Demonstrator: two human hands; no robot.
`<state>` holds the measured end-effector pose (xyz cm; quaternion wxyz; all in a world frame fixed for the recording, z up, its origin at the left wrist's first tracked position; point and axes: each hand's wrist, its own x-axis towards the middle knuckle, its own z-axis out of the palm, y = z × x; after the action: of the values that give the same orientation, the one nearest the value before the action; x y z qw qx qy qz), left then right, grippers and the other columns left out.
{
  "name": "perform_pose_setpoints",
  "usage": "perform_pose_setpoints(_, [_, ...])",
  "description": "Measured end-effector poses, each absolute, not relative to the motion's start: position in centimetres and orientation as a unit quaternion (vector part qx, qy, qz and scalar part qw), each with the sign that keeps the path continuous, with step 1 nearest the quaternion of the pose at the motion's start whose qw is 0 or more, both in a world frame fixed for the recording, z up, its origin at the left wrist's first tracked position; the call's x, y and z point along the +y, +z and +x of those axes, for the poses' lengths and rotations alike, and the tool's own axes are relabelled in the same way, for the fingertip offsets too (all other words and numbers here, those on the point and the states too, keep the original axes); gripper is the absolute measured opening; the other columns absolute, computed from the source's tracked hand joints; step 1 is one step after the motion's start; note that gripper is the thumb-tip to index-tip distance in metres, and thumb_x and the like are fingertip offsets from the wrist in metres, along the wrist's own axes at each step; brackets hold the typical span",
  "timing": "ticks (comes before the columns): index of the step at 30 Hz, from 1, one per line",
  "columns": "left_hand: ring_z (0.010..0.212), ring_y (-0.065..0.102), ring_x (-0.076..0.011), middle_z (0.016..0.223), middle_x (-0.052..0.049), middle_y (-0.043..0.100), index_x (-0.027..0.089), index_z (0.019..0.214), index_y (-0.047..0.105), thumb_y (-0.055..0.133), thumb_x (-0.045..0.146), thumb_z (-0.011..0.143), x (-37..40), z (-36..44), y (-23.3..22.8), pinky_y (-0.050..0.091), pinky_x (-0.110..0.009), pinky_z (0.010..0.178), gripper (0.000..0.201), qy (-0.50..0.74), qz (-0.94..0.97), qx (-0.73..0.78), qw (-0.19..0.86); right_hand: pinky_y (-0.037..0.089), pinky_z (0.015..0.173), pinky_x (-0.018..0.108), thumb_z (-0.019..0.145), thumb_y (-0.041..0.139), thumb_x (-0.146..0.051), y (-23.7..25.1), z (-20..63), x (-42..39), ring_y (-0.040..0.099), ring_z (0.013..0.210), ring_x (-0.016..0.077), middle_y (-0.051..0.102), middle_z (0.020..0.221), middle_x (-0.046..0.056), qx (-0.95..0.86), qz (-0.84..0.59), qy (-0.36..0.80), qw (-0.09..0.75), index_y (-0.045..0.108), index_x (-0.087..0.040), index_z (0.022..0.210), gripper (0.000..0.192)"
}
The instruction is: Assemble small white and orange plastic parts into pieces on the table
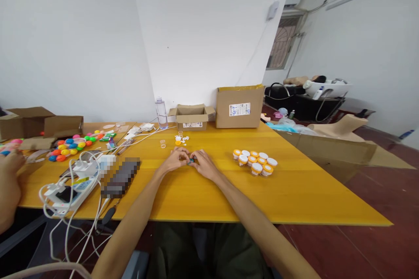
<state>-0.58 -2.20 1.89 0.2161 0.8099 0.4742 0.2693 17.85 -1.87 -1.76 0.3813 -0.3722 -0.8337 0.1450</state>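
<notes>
My left hand [175, 160] and my right hand [204, 165] meet over the middle of the yellow table [294, 196]. Together their fingertips pinch a small blue-green piece [190, 161] just above the tabletop; most of it is hidden by the fingers. A cluster of several small orange jars with white lids [255, 161] stands to the right of my right hand. Beyond my hands lie a few loose small white and orange parts [180, 139] and a small clear cup [163, 143].
Two cardboard boxes [239, 106] and a clear bottle [161, 113] stand along the far edge. Coloured balls [67, 147], a power strip with white cables [73, 187] and a dark blurred object [120, 177] fill the left side. Another person's hand [11, 161] rests at far left.
</notes>
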Motion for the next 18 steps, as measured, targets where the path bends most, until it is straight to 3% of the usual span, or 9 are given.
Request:
perform_pose_setpoints(11, [0.114, 0.051, -0.03, 0.11, -0.007, 0.067, 0.022, 0.065, 0.067, 0.064, 0.017, 0.073, -1.93, -1.58, 1.56, 0.037, -0.047, 0.104, 0.01, 0.297, 0.798, 0.508, 0.127, 0.044, 0.079, 0.032, 0.079, 0.07, -0.012, -1.54, 17.98, -1.94, 0.055, 0.088, 0.0196, 0.063, 0.086, 0.001, -0.836, -0.378, 0.141, 0.372, 0.059, -0.023, 0.084, 0.016])
perform_pose_setpoints(18, [0.111, 0.05, -0.0282, 0.107, -0.005, 0.066, 0.022, 0.072, 0.066, 0.064, 0.019, 0.075, -2.36, -1.48, 1.78, 0.037, -0.045, 0.1, 0.005, 0.265, 0.805, 0.52, 0.105, 0.044, 0.08, 0.034, 0.08, 0.071, -0.014, -1.32, 18.17, -2.04, 0.055, 0.088, 0.0202, 0.064, 0.086, 0.001, -0.843, -0.364, 0.132, 0.372, 0.059, -0.023, 0.08, 0.015])
